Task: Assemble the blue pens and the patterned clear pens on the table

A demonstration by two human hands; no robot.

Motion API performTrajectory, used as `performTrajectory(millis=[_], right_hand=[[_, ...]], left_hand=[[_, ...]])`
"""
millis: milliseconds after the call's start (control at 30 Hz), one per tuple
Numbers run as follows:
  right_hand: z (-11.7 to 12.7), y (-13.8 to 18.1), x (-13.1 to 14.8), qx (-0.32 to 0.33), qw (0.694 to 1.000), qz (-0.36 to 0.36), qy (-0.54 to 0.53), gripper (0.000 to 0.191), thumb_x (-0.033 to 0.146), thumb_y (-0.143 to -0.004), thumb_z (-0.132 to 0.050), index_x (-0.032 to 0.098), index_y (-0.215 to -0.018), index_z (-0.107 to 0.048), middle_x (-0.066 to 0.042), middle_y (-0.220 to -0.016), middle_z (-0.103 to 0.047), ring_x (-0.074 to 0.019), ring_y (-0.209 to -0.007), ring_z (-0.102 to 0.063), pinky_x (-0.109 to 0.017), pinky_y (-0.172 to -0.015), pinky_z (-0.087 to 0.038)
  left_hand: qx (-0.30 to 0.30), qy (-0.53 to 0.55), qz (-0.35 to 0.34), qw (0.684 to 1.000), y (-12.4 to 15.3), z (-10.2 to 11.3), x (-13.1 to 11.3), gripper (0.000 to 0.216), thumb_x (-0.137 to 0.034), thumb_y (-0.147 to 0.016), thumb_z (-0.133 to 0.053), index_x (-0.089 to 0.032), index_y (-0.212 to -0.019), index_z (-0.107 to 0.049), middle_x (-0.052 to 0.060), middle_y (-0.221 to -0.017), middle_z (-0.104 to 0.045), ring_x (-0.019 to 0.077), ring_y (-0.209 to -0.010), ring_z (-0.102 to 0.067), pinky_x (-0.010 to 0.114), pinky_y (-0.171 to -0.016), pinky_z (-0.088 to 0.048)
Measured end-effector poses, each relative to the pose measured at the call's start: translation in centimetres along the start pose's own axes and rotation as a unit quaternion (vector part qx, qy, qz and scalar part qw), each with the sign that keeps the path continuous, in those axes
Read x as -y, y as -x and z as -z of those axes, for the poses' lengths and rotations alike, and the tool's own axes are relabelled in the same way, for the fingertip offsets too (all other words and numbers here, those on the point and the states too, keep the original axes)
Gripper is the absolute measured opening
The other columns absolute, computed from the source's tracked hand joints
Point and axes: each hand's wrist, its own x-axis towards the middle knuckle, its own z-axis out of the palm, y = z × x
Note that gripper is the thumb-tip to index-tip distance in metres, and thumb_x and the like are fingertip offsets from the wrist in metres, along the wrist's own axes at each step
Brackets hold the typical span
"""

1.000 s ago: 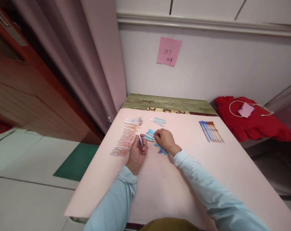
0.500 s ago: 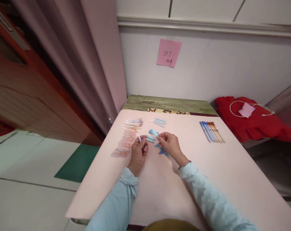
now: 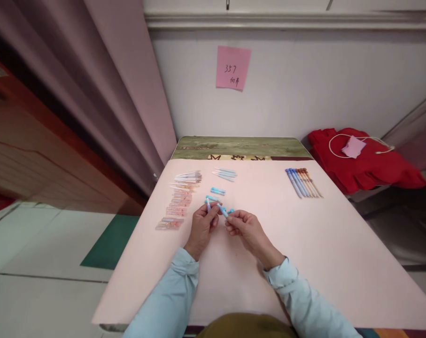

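Observation:
My left hand (image 3: 200, 228) is closed round a slim pen part (image 3: 208, 204) whose white tip points up and away. Beside it, my right hand (image 3: 250, 231) pinches a light-blue pen barrel (image 3: 223, 211), its far end close to my left fingertips. Whether the two parts touch, I cannot tell. Just beyond my hands lie short bright-blue barrels (image 3: 218, 191) and small blue pieces (image 3: 231, 211), partly hidden by my fingers. Farther back, several pale-blue tapered parts (image 3: 225, 174) lie side by side.
At the left lie white tapered parts (image 3: 188, 177) and clear pink-patterned barrels (image 3: 176, 210) in rows. Blue and brown-topped pens (image 3: 303, 183) lie together at the right. A red cloth (image 3: 367, 169) with a white cable is beyond the right edge of the table (image 3: 290, 291).
My right hand has drawn the light-blue barrel down and toward my left hand, which keeps its pen part. The camera view has shifted slightly.

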Motion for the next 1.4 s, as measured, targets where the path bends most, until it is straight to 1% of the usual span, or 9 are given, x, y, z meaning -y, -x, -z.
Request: performTrajectory(millis=[300,533,667,800,933,1033,1233,1300,1400], right_hand=[[0.0,0.2,0.1,0.027,0.999,0.011,-0.044,0.035,0.042,-0.068,-0.082,0.016,-0.086,-0.069,-0.004,-0.077,-0.071,-0.0101,-0.061,-0.062,-0.022,-0.059,-0.050],[-0.4,0.0,0.1,0.004,0.998,0.023,-0.066,0.037,0.037,-0.063,-0.086,0.016,-0.088,-0.068,-0.004,-0.078,-0.072,-0.0112,-0.065,-0.064,-0.024,-0.064,-0.052],[0.1,-0.2,0.6,-0.031,0.997,0.043,-0.055,0.036,0.038,-0.063,-0.085,0.016,-0.086,-0.068,-0.004,-0.074,-0.071,-0.0117,-0.063,-0.064,-0.025,-0.063,-0.053],[1.3,-0.4,1.5,-0.090,0.992,0.093,-0.008,0.035,0.043,-0.064,-0.082,0.017,-0.083,-0.067,-0.003,-0.072,-0.070,-0.0127,-0.061,-0.063,-0.026,-0.060,-0.053],[2.1,-0.2,1.9,-0.136,0.980,0.137,0.053,0.035,0.046,-0.068,-0.077,0.017,-0.084,-0.067,-0.002,-0.068,-0.067,-0.0113,-0.052,-0.057,-0.024,-0.050,-0.046],[2.4,-0.1,1.9,-0.151,0.969,0.166,0.103,0.033,0.047,-0.073,-0.073,0.017,-0.086,-0.067,-0.002,-0.068,-0.066,-0.0095,-0.048,-0.050,-0.023,-0.046,-0.040],[3.9,-0.5,2.2,-0.218,0.936,0.226,0.159,0.029,0.044,-0.078,-0.067,0.017,-0.090,-0.068,-0.002,-0.073,-0.065,-0.0103,-0.052,-0.050,-0.024,-0.050,-0.042],[4.4,-0.7,2.4,-0.239,0.926,0.239,0.171,0.030,0.044,-0.079,-0.067,0.017,-0.091,-0.068,-0.002,-0.074,-0.065,-0.0107,-0.053,-0.050,-0.025,-0.052,-0.043],[4.3,-0.5,2.6,-0.240,0.920,0.254,0.178,0.030,0.045,-0.078,-0.068,0.018,-0.091,-0.068,-0.001,-0.073,-0.065,-0.0113,-0.055,-0.051,-0.025,-0.053,-0.044]], left_hand=[[-0.030,0.076,0.014,0.997,-0.3,0.2,-0.3,0.022,-0.035,-0.082,-0.068,-0.015,-0.081,-0.060,-0.003,-0.066,-0.057,0.0015,-0.040,-0.036,0.016,-0.036,-0.018],[-0.023,0.057,0.003,0.998,-0.2,0.2,-0.3,0.022,-0.034,-0.083,-0.067,-0.014,-0.081,-0.059,-0.001,-0.069,-0.060,0.0017,-0.041,-0.038,0.016,-0.036,-0.020],[-0.029,0.068,0.002,0.997,-0.3,0.2,-0.4,0.022,-0.034,-0.081,-0.068,-0.014,-0.083,-0.059,0.000,-0.070,-0.062,0.0019,-0.042,-0.039,0.015,-0.036,-0.019],[-0.050,0.083,-0.003,0.995,-0.4,0.4,-0.6,0.021,-0.033,-0.079,-0.069,-0.015,-0.086,-0.061,0.001,-0.070,-0.063,0.0025,-0.041,-0.039,0.016,-0.036,-0.018],[-0.064,0.112,-0.002,0.992,-0.6,0.7,-0.9,0.020,-0.031,-0.077,-0.070,-0.014,-0.085,-0.062,0.001,-0.070,-0.063,0.0030,-0.043,-0.040,0.016,-0.037,-0.020],[-0.068,0.178,0.008,0.982,-0.7,1.1,-1.2,0.017,-0.027,-0.076,-0.071,-0.014,-0.083,-0.062,0.000,-0.068,-0.062,0.0018,-0.043,-0.038,0.015,-0.037,-0.022],[-0.045,0.317,0.041,0.947,-0.7,1.7,-1.6,0.017,-0.026,-0.076,-0.073,-0.014,-0.080,-0.061,-0.001,-0.073,-0.058,0.0001,-0.044,-0.033,0.012,-0.037,-0.024],[-0.030,0.312,0.044,0.949,-0.6,1.5,-1.7,0.017,-0.027,-0.077,-0.073,-0.014,-0.081,-0.062,0.000,-0.074,-0.058,0.0000,-0.045,-0.033,0.013,-0.037,-0.024],[-0.019,0.246,0.032,0.969,-0.3,0.9,-1.5,0.019,-0.030,-0.077,-0.072,-0.014,-0.082,-0.063,0.001,-0.075,-0.060,0.0010,-0.045,-0.035,0.014,-0.038,-0.024]])
